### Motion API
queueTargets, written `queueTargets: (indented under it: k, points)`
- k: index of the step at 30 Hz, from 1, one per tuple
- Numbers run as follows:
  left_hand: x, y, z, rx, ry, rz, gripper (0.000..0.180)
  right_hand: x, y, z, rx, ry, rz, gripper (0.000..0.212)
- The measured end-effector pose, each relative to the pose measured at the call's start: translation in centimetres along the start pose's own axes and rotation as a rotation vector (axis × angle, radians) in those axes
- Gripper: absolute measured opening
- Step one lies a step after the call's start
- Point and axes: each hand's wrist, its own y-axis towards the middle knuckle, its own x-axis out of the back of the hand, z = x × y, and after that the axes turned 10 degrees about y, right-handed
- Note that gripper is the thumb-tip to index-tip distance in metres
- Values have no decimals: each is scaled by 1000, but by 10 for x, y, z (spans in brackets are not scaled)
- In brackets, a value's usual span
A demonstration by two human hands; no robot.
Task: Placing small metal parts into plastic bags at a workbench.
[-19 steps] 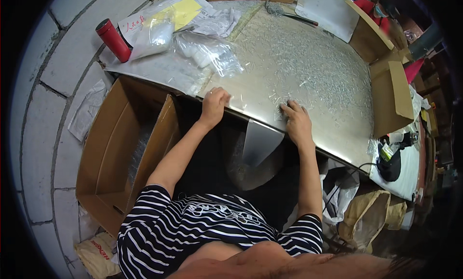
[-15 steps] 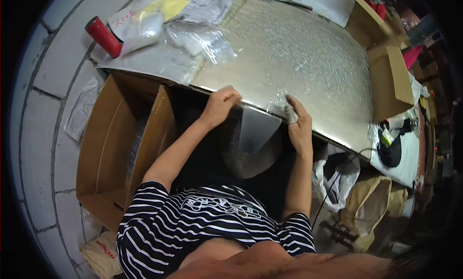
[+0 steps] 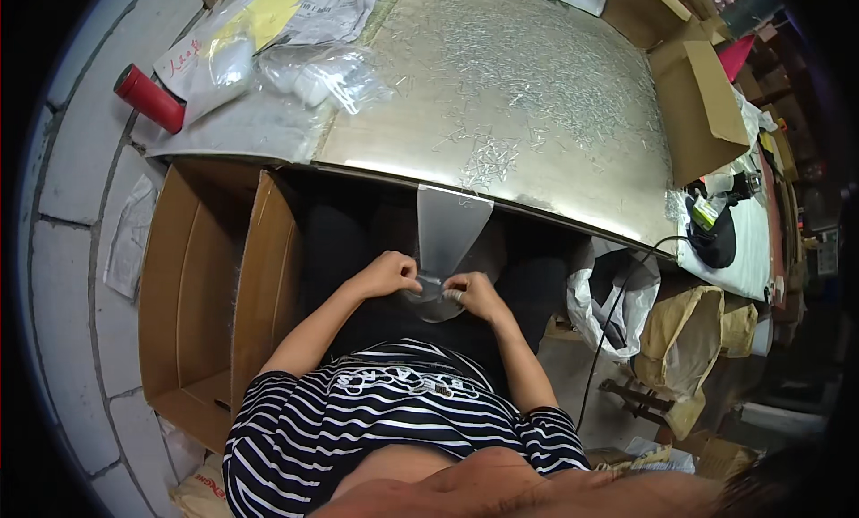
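Over my lap, my left hand (image 3: 391,275) and my right hand (image 3: 476,293) are close together with their fingers pinched. Between them is a clear, thin piece that looks like a plastic bag (image 3: 438,311); its exact shape is hard to make out. A light wrap is on a finger of my right hand. Just beyond my hands, a grey translucent chute (image 3: 452,227) slopes down from the table edge and narrows toward them. Many small shiny metal pins (image 3: 573,89) lie scattered over the metal tabletop (image 3: 376,151), with a small heap (image 3: 488,160) near the chute's top.
Cardboard boxes (image 3: 201,285) stand at my left. A red cylinder (image 3: 149,98), papers (image 3: 322,17) and clear bags (image 3: 327,80) lie on the table's left. Another carton (image 3: 702,106) borders the right side. A white bag (image 3: 613,294) and a brown sack (image 3: 684,339) sit lower right.
Both hands have come down from the table edge to my lap and closer together, now at the clear piece. A small heap of pins sits near the chute. The view has shifted.
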Motion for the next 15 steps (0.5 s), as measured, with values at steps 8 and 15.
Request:
queueTargets:
  k: [8,15]
  points:
    - [-1,19,-16,80,-251,-391,27,106,37,129,367,-126,-793,19]
    - [-22,39,16,32,-737,-454,18,104,182,156,408,-515,-443,51]
